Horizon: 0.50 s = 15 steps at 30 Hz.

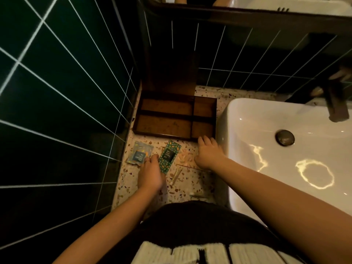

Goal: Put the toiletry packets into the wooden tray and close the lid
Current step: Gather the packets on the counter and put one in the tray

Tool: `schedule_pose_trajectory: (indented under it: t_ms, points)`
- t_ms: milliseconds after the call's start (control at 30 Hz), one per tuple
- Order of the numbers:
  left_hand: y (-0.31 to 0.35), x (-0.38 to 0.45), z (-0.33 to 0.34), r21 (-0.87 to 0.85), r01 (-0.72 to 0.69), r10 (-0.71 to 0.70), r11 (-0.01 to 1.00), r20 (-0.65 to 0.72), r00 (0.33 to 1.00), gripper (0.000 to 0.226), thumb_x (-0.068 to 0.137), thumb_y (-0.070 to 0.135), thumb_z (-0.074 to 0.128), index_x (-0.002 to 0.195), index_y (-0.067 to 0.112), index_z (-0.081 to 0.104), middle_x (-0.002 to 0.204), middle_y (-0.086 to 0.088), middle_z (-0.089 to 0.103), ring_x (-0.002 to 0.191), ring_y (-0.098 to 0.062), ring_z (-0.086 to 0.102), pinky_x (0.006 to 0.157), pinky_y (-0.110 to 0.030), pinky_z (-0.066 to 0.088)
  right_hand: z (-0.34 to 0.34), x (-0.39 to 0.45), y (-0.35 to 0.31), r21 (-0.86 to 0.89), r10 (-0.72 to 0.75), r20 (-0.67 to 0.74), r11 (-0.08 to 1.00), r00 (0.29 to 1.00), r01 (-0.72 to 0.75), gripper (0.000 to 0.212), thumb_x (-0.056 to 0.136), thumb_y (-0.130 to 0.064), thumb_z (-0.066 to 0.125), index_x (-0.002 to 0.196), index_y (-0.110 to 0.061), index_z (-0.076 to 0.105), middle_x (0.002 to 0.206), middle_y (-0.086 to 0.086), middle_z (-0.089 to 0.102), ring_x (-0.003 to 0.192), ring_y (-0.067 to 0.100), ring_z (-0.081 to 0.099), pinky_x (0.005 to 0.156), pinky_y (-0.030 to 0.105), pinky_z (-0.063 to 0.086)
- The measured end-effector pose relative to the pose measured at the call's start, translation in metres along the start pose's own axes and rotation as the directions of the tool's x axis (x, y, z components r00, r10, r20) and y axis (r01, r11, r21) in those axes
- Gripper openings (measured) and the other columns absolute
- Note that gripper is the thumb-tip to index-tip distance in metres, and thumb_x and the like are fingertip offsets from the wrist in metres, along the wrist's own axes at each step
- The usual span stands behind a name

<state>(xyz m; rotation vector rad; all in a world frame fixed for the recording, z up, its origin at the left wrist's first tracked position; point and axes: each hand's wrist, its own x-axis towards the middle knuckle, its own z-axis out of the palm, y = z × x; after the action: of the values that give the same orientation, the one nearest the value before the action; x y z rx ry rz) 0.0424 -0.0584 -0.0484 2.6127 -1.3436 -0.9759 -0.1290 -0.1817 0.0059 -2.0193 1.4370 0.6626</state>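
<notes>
A dark wooden tray (167, 113) with four bare compartments sits on the terrazzo counter in the corner. Its lid (172, 73) stands upright against the tiled wall. In front of the tray lie a square blue-grey packet (140, 154) and a long green comb packet (169, 156). My left hand (151, 173) rests palm down between them, its fingertips touching the edges of both. My right hand (208, 152) lies just in front of the tray's near right corner, fingers curled, over a pale packet (183, 158) that is partly hidden.
A white basin (285, 147) with a dark drain fills the right side. A dark tap (336, 103) hangs over it. Green tiled walls close the left and back. Thin cotton swabs (176, 175) lie on the counter (207, 90) near my body.
</notes>
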Motion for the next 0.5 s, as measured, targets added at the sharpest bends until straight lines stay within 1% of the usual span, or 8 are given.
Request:
schedule_pose_trajectory:
  t_ms: [100,200,233,300,367,467,500]
  points:
    - [0.0,0.006,-0.002,0.005,-0.013,0.012,1.0,0.037,0.999,0.063,0.083,0.014,0.075,0.137,0.02,0.044,0.136,-0.009,0.055,0.125,-0.032,0.053,0.101,-0.047,0.05,0.001,0.003,0.0,0.008,0.005,-0.004,1.0,1.0,-0.005,0.081,0.096,-0.039,0.046,0.159,-0.01,0.003,0.168,0.009,0.003,0.154,0.033,0.003,0.123,0.047,0.013]
    - [0.0,0.007,-0.007,0.02,-0.02,0.019,1.0,0.062,0.998,0.053,0.084,0.021,0.072,0.13,0.025,0.045,0.12,-0.006,0.066,0.11,-0.031,0.061,0.089,-0.047,0.055,0.001,0.003,0.0,0.001,0.006,-0.007,1.0,1.0,-0.006,0.081,0.096,-0.039,0.045,0.159,-0.01,0.003,0.168,0.009,0.002,0.154,0.032,0.002,0.122,0.046,0.012]
    - [0.0,0.006,-0.009,0.009,-0.017,0.016,1.0,0.074,0.997,0.05,0.086,0.021,0.07,0.129,0.026,0.045,0.118,-0.005,0.067,0.106,-0.03,0.063,0.086,-0.045,0.056,0.001,0.003,0.0,-0.001,0.004,-0.011,1.0,1.0,-0.004,0.081,0.096,-0.039,0.045,0.159,-0.01,0.003,0.168,0.009,0.002,0.154,0.032,0.002,0.122,0.046,0.011]
    - [0.0,0.003,-0.012,-0.045,-0.013,0.018,0.999,0.11,0.994,0.048,0.091,0.017,0.067,0.133,0.024,0.045,0.123,-0.005,0.065,0.106,-0.028,0.065,0.084,-0.04,0.056,0.003,0.002,0.0,-0.003,0.0,-0.014,1.0,1.0,0.0,0.081,0.096,-0.039,0.045,0.159,-0.011,0.002,0.168,0.008,0.001,0.154,0.032,0.001,0.122,0.046,0.01]
    - [0.002,0.001,-0.017,-0.089,-0.027,0.038,0.996,0.134,0.99,0.05,0.093,0.015,0.066,0.139,0.021,0.044,0.131,-0.006,0.062,0.111,-0.027,0.064,0.086,-0.037,0.054,0.003,0.002,0.001,-0.001,0.0,-0.015,1.0,1.0,0.0,0.081,0.096,-0.039,0.046,0.159,-0.012,0.002,0.168,0.008,0.0,0.154,0.031,0.001,0.122,0.046,0.009]
    - [0.004,-0.002,-0.034,-0.108,-0.058,0.074,0.992,0.151,0.986,0.053,0.096,0.017,0.063,0.145,0.02,0.043,0.14,-0.006,0.057,0.126,-0.028,0.056,0.1,-0.041,0.048,0.002,0.002,0.001,0.001,-0.002,-0.016,1.0,1.0,0.002,0.083,0.096,-0.04,0.048,0.159,-0.011,0.003,0.168,0.008,0.001,0.154,0.031,0.002,0.123,0.047,0.011]
    - [0.006,-0.002,-0.041,-0.12,-0.072,0.09,0.99,0.15,0.985,0.053,0.097,0.016,0.061,0.147,0.02,0.043,0.142,-0.005,0.056,0.129,-0.028,0.054,0.102,-0.041,0.046,0.002,0.003,0.001,0.002,-0.004,-0.017,1.0,1.0,0.004,0.084,0.095,-0.041,0.048,0.159,-0.011,0.003,0.168,0.008,0.001,0.154,0.031,0.002,0.123,0.047,0.012]
